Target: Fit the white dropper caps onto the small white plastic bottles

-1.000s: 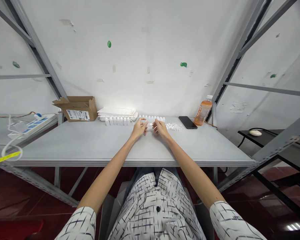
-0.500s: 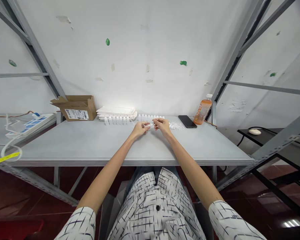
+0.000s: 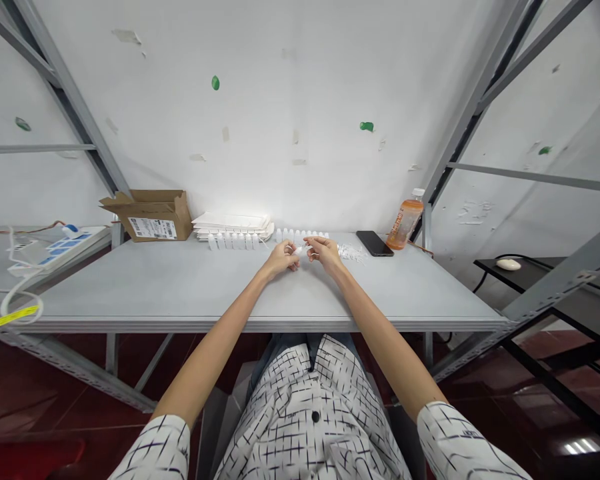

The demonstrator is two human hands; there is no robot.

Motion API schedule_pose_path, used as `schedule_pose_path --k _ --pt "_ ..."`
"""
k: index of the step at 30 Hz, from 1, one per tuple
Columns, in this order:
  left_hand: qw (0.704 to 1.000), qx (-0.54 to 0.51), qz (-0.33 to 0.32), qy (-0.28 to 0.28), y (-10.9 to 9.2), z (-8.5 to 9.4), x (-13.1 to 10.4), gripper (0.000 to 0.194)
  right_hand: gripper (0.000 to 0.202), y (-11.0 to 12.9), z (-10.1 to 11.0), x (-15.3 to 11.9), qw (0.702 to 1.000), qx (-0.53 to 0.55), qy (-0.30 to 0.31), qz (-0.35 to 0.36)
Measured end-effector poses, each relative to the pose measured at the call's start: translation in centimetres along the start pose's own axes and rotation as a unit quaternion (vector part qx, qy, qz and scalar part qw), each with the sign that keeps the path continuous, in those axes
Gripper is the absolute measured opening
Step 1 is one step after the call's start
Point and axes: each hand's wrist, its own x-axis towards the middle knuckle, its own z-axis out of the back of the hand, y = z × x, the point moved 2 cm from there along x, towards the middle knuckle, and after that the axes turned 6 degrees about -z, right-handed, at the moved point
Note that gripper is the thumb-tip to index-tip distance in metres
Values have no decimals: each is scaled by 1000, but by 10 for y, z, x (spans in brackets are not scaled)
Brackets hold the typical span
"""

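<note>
My left hand point(image 3: 281, 259) is closed around a small white dropper bottle point(image 3: 299, 251). Most of the bottle is hidden in the fingers; its pale tip points right, toward my right hand point(image 3: 323, 252). That hand hovers just beside the tip, fingers bent and a little apart, with nothing visible between them. Behind both hands stands a row of small white bottles point(image 3: 293, 235), partly covered by the right fingers. Another row of upright white bottles point(image 3: 234, 241) is at the left. A loose heap of small white pieces point(image 3: 351, 253) lies right of my right hand.
An open cardboard box point(image 3: 155, 217) and a stack of white sheets point(image 3: 233, 223) stand along the back left. At the right are a black phone point(image 3: 375, 243) and a bottle of orange drink point(image 3: 405, 220). Metal posts frame the grey table point(image 3: 180, 287); a power strip point(image 3: 63, 250) lies far left.
My right fingers have loosened and drawn slightly back from the dropper bottle's tip. My left hand keeps the bottle, now tilted with its tip a bit higher.
</note>
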Motion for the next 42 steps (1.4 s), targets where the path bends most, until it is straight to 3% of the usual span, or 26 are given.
schedule_pose_path --k 10,19,32,42 --pt "997 -71 25 17 -3 2 -1 16 36 -3 -3 -1 1000 18 -8 -24" --pt "999 26 0 -23 2 4 2 11 46 -4 -2 1 1000 -21 6 6" --pt "998 48 -9 -32 3 5 3 10 24 2 -4 -2 997 48 54 -14" --pt "998 54 -10 -29 2 5 2 12 11 4 -3 -4 995 74 42 -56"
